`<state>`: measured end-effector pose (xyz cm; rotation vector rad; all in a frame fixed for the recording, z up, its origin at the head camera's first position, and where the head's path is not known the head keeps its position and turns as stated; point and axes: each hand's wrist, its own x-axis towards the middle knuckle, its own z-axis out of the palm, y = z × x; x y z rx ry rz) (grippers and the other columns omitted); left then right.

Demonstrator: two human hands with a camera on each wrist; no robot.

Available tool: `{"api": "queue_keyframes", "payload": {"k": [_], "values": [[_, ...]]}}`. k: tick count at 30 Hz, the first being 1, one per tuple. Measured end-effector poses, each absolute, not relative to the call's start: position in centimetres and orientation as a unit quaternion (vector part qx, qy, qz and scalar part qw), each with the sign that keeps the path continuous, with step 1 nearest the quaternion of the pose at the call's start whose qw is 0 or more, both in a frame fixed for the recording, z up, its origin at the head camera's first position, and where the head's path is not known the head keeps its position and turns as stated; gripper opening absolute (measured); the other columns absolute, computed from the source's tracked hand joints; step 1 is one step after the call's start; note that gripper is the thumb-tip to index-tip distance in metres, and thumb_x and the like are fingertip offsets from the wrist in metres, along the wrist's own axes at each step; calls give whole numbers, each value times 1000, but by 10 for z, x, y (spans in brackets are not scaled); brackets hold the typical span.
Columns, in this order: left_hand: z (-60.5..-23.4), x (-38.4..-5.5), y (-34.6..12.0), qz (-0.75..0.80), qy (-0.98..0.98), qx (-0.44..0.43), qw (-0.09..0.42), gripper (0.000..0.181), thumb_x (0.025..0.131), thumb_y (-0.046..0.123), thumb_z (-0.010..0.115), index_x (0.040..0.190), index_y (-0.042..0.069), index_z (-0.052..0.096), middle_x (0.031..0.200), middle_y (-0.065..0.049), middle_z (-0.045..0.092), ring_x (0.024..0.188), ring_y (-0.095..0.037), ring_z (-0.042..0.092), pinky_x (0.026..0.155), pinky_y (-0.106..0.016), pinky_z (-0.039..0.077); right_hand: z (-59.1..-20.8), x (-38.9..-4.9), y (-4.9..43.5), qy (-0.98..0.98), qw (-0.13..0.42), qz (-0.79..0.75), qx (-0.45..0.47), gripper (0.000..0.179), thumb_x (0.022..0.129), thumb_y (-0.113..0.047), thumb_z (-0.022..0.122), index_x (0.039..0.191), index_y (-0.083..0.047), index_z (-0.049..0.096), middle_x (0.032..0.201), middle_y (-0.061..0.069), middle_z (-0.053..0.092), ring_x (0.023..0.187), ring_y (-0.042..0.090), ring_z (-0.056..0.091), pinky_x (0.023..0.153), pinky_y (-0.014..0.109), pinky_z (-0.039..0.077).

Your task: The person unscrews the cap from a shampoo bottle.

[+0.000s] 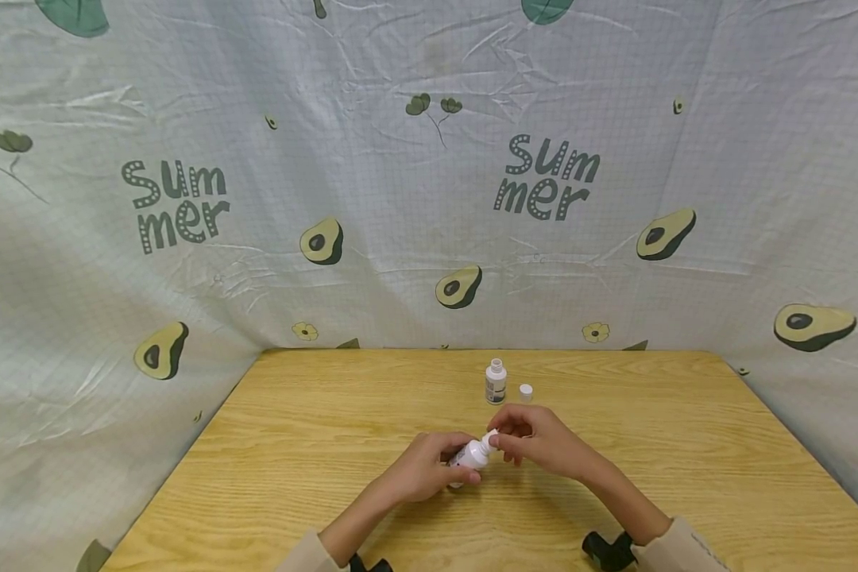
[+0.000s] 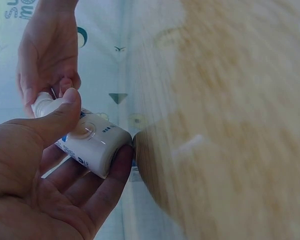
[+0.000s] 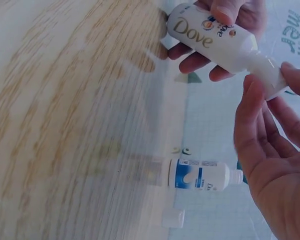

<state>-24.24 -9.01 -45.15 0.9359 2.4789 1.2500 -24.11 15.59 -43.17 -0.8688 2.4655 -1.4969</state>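
Note:
My left hand (image 1: pixel 427 467) grips a small white Dove bottle (image 1: pixel 473 455) round its body and holds it tilted, neck toward the right. The thumb lies along one side in the left wrist view, with the fingers under the body. At the neck, my right hand (image 1: pixel 543 438) pinches a white cap (image 3: pixel 268 75) between thumb and fingertips. The cap sits at the bottle's mouth; whether it is threaded on, I cannot tell. Dark lettering shows on the held bottle (image 3: pixel 210 37) in the right wrist view.
Behind the hands, a second white bottle (image 1: pixel 496 386) stands upright with its mouth uncovered. A loose white cap (image 1: pixel 526 391) lies to its right on the wooden table (image 1: pixel 314 429). A printed cloth (image 1: pixel 400 199) hangs along the table's back edge and sides.

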Motion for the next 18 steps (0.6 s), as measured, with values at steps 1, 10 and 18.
{"api": "queue_keyframes", "payload": {"k": [1,10,18], "values": [[-452,-242,-90,424,841,318,106,29,93,24,78,120,17,74,105,5,74,87,1,63,77,-20,52,-432,-241,156,817,65,-496,-287,21,102,-22,67,112,-3,69,92,24,69,70,18,67,63,39,60],[-451,-242,-91,427,840,317,106,29,93,25,78,121,18,74,107,5,75,89,1,64,77,-20,52,-431,-240,157,810,61,-502,-296,23,96,-15,74,113,-1,69,99,13,69,76,8,65,68,25,57],[-450,-241,-91,430,838,318,106,28,93,23,78,119,15,74,105,4,74,88,2,64,77,-19,52,-430,-240,154,801,52,-513,-305,18,103,-15,65,110,0,70,98,17,70,75,11,66,69,36,60]]}}
